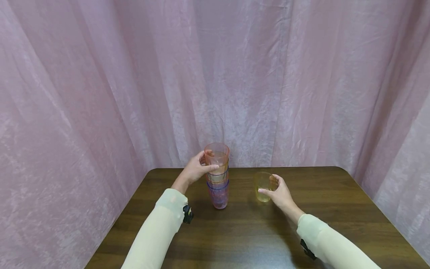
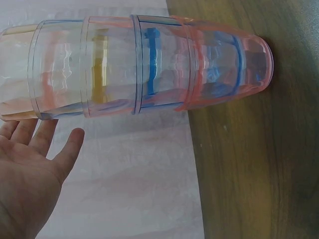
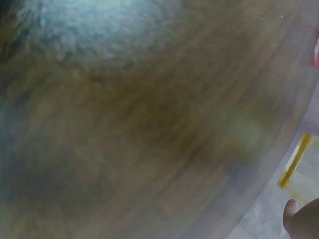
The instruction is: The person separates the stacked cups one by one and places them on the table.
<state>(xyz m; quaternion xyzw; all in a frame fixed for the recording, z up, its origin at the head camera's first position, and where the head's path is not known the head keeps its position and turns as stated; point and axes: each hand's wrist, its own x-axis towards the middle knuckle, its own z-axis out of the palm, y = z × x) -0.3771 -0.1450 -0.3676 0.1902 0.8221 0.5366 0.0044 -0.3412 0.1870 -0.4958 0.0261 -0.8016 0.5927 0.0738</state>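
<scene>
A tall stack of nested clear cups, with pink, yellow and blue tints, stands upright on the wooden table. My left hand is at the stack's upper left, fingers and thumb spread around its side. In the left wrist view, the thumb of the left hand stands apart from the stack; the fingertips meet its edge. To the right, my right hand holds a yellow clear cup, thumb in front and fingers behind. Only the corner of the yellow cup and a thumb show in the right wrist view.
The brown wooden table has rounded far corners. Pink curtains hang behind it and along both sides. Small black devices are strapped at both sleeve cuffs. A red-edged thing is cut off at the right wrist view's edge.
</scene>
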